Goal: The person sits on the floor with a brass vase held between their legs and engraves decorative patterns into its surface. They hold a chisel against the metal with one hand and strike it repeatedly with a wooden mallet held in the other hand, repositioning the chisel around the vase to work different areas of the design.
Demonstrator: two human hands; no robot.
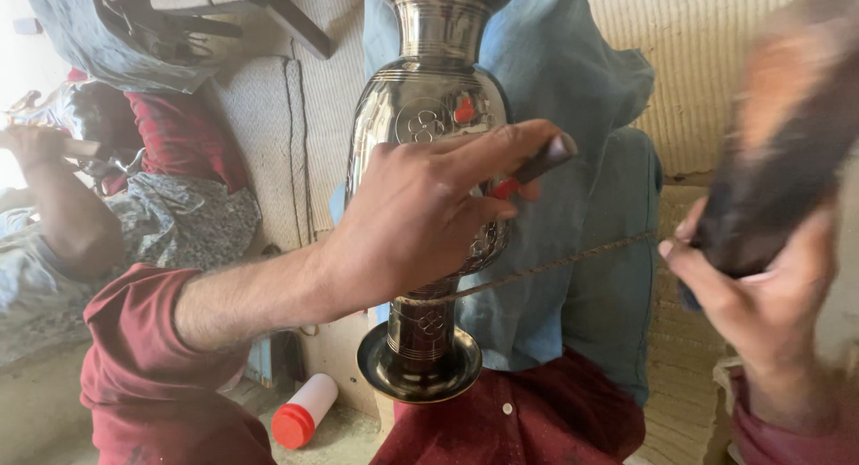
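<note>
Background: pale woven matting (716, 53) behind, blue cloth (582, 116) draped over it.
Floor: white plastic bottle with a red cap (302, 413) lying near the bottom edge.
Left hand (420, 214): fingers closed on a small dark-handled tool (541, 161), pressed against the polished engraved metal vase (429, 107), which stands upright behind the fingers.
Right hand (761, 295): gripping a blurred dark wooden mallet (778, 152), well apart from the vase.

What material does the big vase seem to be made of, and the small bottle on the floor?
The vase looks like polished metal: it shines like a mirror and bears engraved flower patterns. The small bottle looks like matte plastic, with a white body and a red cap.
</note>
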